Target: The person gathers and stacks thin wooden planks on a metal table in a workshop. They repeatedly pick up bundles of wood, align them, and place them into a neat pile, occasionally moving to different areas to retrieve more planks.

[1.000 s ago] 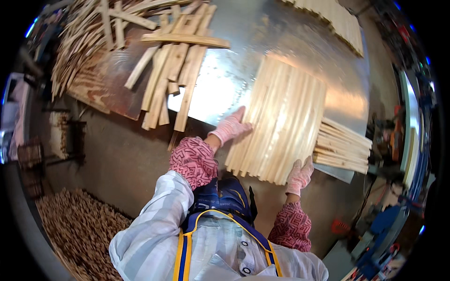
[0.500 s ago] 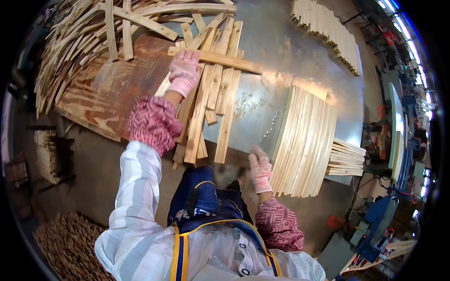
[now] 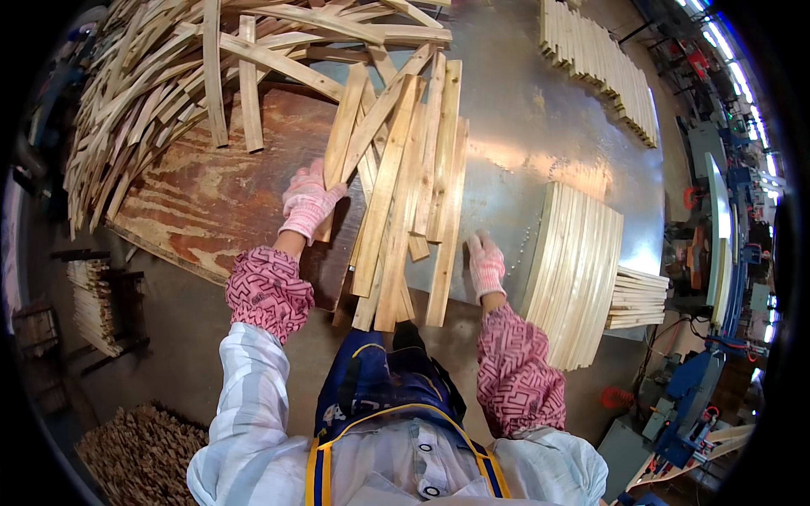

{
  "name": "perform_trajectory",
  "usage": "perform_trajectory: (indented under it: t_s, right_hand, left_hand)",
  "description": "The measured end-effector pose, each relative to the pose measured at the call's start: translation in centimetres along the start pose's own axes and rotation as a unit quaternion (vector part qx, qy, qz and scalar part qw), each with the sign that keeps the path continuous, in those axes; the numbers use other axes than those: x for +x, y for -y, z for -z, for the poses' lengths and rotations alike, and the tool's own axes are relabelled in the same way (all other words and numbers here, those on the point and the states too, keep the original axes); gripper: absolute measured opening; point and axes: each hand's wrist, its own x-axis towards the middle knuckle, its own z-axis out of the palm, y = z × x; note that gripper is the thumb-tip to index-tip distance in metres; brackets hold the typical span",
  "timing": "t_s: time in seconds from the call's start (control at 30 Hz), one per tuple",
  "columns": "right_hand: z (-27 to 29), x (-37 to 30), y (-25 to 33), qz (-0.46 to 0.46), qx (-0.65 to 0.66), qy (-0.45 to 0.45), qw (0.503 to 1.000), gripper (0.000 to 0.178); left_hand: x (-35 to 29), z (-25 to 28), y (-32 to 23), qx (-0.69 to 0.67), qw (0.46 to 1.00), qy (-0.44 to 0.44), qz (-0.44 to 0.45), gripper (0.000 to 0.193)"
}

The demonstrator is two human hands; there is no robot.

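One left hand [image 3: 312,200] half-curled against slat [image 3: 344,126], grip unclear; right hand [image 3: 486,266] empty, loosely extended.

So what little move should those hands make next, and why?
I'd probably bring the right hand leftward against the loose wooden strips: it looks empty and sits just right of them, while the left hand is at their left side. The strips lie askew with uneven ends, so steadying both sides could help.

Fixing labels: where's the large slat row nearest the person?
Head view, right side: the slat row overhangs the metal table's near edge, between the right hand and a smaller slat stack.
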Motion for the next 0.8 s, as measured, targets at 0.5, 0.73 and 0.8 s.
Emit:
perform_trajectory:
  t_s: [0.5, 0.73, 0.8]
  right_hand:
    - [0.4, 0.2, -7.1, 0.108, 0.02, 0.071, 0.991, 0.045]
    - [5.3, -3.5, -9.7, 0.049, 0.02, 0.16, 0.986, 0.044]
    - [5.3, -1.2, -9.2, -0.001, 0.21, 0.112, 0.971, 0.053]
  left_hand:
    - [-11.6, -12.8, -15.8, -0.155, 0.973, 0.148, -0.091, 0.11]
    - [-12.9, -17.1, -14.2, -0.224, 0.959, 0.145, -0.095, 0.103]
    - [-11.0, -17.2, -14.4, -0.165, 0.978, 0.074, -0.099, 0.101]
